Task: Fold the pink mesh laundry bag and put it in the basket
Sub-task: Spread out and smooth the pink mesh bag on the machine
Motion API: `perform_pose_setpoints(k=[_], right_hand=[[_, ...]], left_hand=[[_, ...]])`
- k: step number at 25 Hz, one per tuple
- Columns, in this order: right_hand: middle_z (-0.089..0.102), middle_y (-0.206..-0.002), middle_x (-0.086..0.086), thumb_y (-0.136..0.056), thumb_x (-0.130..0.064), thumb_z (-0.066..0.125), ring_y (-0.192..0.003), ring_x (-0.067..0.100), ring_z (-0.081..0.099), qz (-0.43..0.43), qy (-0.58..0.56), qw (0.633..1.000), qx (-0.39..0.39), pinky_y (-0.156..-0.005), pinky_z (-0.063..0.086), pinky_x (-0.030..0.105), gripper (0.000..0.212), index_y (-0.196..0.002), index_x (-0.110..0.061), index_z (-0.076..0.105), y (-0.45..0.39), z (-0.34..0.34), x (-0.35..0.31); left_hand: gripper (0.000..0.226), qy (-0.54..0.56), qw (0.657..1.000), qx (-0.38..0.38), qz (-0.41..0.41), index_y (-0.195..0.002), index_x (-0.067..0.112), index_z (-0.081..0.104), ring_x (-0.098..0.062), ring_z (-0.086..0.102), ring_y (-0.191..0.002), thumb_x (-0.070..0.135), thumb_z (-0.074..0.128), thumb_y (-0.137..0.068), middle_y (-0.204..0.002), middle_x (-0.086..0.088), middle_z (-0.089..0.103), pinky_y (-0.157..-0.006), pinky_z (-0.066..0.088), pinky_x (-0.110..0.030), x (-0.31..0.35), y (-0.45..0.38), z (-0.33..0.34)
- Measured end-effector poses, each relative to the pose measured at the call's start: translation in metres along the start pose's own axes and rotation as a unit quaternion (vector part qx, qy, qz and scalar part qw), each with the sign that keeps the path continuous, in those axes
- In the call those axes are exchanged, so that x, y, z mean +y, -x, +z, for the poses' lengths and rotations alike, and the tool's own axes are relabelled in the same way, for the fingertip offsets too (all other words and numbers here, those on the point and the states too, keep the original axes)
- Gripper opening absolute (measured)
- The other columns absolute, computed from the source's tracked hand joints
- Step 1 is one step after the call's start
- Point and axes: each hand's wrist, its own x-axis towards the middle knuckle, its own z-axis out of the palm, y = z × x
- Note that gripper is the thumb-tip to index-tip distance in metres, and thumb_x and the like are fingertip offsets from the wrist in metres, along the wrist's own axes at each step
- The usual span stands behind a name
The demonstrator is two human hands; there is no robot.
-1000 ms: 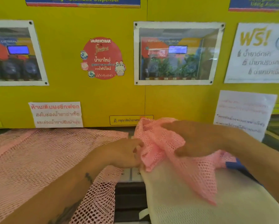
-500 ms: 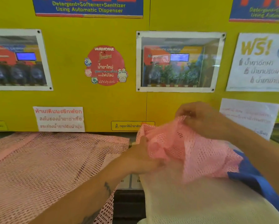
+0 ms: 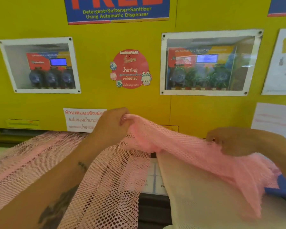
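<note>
A pink mesh laundry bag [image 3: 180, 147] is stretched in the air between my two hands, above a cream cloth. My left hand [image 3: 112, 124] pinches its upper left corner, raised in front of the yellow wall. My right hand [image 3: 233, 141] grips the bag's top edge lower down on the right, and the rest of the bag hangs and bunches below it. No basket is in view.
A second pink mesh bag [image 3: 48, 171] lies spread flat on the left under my left forearm. A cream cloth [image 3: 205, 195] covers the surface at lower right, with a blue cloth [image 3: 284, 189] at the right edge. The yellow machine wall [image 3: 139, 100] stands close behind.
My left hand has risen and moved left with a corner of the bag, my right hand has moved right and down, and the bunched bag is now pulled out between them.
</note>
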Motion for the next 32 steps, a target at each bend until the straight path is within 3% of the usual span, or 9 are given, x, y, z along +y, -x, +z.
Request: perform_pose_setpoints(k=[3,5,11,14,17,19,22,26,32], right_hand=[[0.036,-0.151,-0.008,-0.078,-0.051,0.074,-0.137,0.015,0.038,-0.152,-0.184,0.971,-0.018,-0.11,0.033,0.032,0.095,-0.154,-0.026,0.024,-0.014,0.007,-0.055],[0.029,-0.153,-0.009,-0.077,-0.053,0.073,-0.139,0.017,0.033,-0.196,-0.201,0.959,0.02,-0.113,0.031,0.036,0.101,-0.156,-0.025,0.016,-0.032,0.022,-0.102],[0.071,-0.098,-0.021,-0.087,-0.022,0.057,-0.086,0.004,0.063,-0.157,-0.044,0.978,0.132,-0.073,0.056,0.038,0.028,-0.1,-0.046,0.066,-0.07,0.021,-0.124],[0.071,-0.087,-0.026,-0.082,-0.055,0.061,-0.083,-0.003,0.065,-0.253,-0.123,0.959,0.034,-0.063,0.055,0.027,0.014,-0.094,-0.054,0.067,-0.069,0.005,-0.112],[0.074,-0.108,-0.013,-0.075,-0.072,0.065,-0.097,0.007,0.07,-0.262,-0.242,0.915,-0.19,-0.075,0.057,0.026,0.05,-0.121,-0.051,0.06,-0.054,-0.015,-0.106],[0.074,-0.109,-0.013,-0.075,-0.069,0.067,-0.097,0.005,0.069,-0.209,-0.238,0.934,-0.162,-0.08,0.051,0.025,0.06,-0.13,-0.046,0.055,-0.055,-0.022,-0.094],[0.063,-0.129,-0.01,-0.085,-0.042,0.066,-0.114,0.011,0.059,-0.071,-0.152,0.986,0.01,-0.088,0.044,0.029,0.055,-0.138,-0.033,0.051,-0.075,-0.007,-0.085],[0.042,-0.152,0.006,-0.091,-0.023,0.056,-0.133,0.028,0.044,0.031,-0.146,0.989,-0.006,-0.105,0.041,0.036,0.058,-0.147,-0.022,0.039,-0.092,0.036,-0.079],[0.069,-0.097,0.005,-0.086,-0.004,0.05,-0.093,0.028,0.063,-0.021,-0.205,0.975,0.085,-0.071,0.051,0.036,0.023,-0.089,-0.017,0.068,-0.078,0.048,-0.076]], left_hand=[[0.015,-0.045,0.997,-0.05,0.043,-0.083,0.028,0.063,-0.011,0.055,-0.063,0.041,0.06,-0.091,-0.066,0.008,0.061,-0.058,0.046,-0.037,0.003,0.023,-0.002],[0.019,-0.056,0.994,-0.063,0.067,-0.084,0.029,0.061,-0.008,0.052,-0.06,0.046,0.058,-0.09,-0.064,0.01,0.059,-0.059,0.045,-0.035,0.005,0.032,-0.005],[0.022,-0.185,0.966,-0.163,0.073,-0.106,0.027,0.06,-0.008,0.045,-0.073,0.035,0.066,-0.086,-0.087,0.009,0.063,-0.062,0.039,-0.029,-0.027,0.073,-0.026],[0.011,-0.164,0.977,-0.127,0.059,-0.097,0.024,0.057,-0.013,0.05,-0.08,0.02,0.061,-0.087,-0.092,0.006,0.061,-0.073,0.048,-0.037,-0.032,0.084,-0.036],[0.025,-0.045,0.912,-0.402,-0.071,-0.104,0.029,0.061,-0.011,0.057,-0.096,0.026,0.066,-0.08,-0.106,0.01,0.061,-0.089,0.049,-0.042,-0.03,0.079,-0.056],[0.033,0.027,0.831,-0.543,-0.119,-0.107,0.042,0.063,-0.002,0.061,-0.102,0.03,0.068,-0.077,-0.113,0.018,0.064,-0.095,0.049,-0.038,-0.023,0.074,-0.066],[0.026,0.078,0.881,-0.448,-0.128,-0.101,0.043,0.067,-0.001,0.061,-0.101,0.034,0.061,-0.077,-0.112,0.02,0.065,-0.094,0.048,-0.034,-0.016,0.059,-0.054],[0.026,-0.038,0.939,-0.318,-0.126,-0.114,0.034,0.06,-0.012,0.057,-0.1,0.04,0.055,-0.088,-0.124,0.006,0.059,-0.084,0.047,-0.033,-0.012,0.035,0.008],[0.049,-0.052,0.933,-0.32,-0.159,-0.127,0.022,0.059,-0.024,0.059,-0.109,0.047,0.059,-0.084,-0.127,-0.004,0.062,-0.093,0.048,-0.038,0.0,0.023,0.079]])
